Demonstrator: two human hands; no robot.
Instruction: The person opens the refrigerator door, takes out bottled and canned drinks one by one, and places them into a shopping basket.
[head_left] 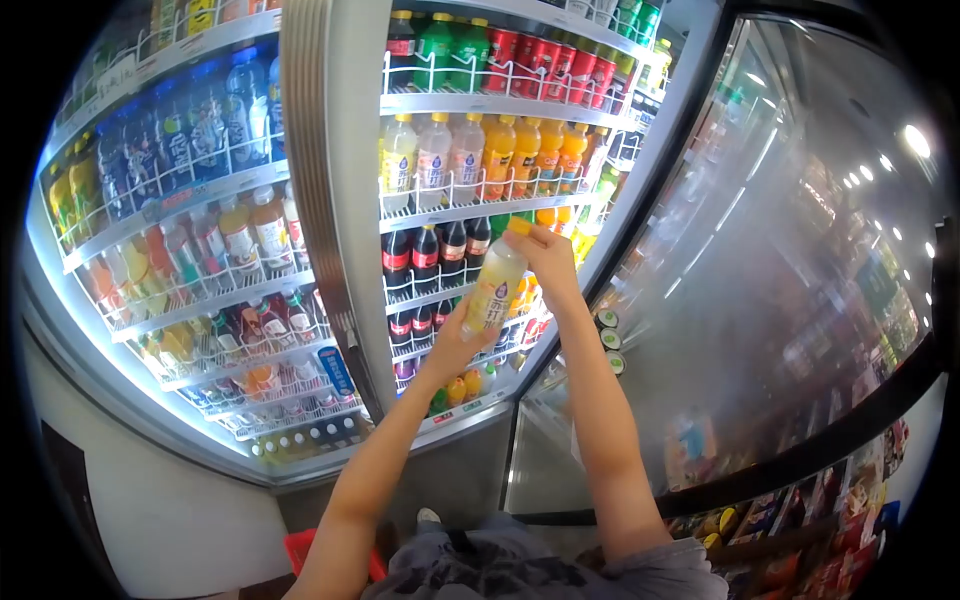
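Observation:
A clear bottle with a yellow cap and a yellow-and-white label [492, 290] is held tilted in front of the open fridge shelves. Around its lower part are the fingers of my left hand [460, 340]. The fingers of my right hand [545, 258] close on the bottle's neck and cap at the top. Behind the bottle stand dark cola bottles [425, 250] with red labels. On the shelf above are similar yellow-capped bottles [433, 155] beside orange drink bottles [525, 155].
The glass door [740, 270] stands open on the right. To the left, past a metal door edge [325, 180], another fridge section holds blue bottles [205, 125]. A red object [300, 548] is low at the left, and packaged goods [790, 510] fill racks at lower right.

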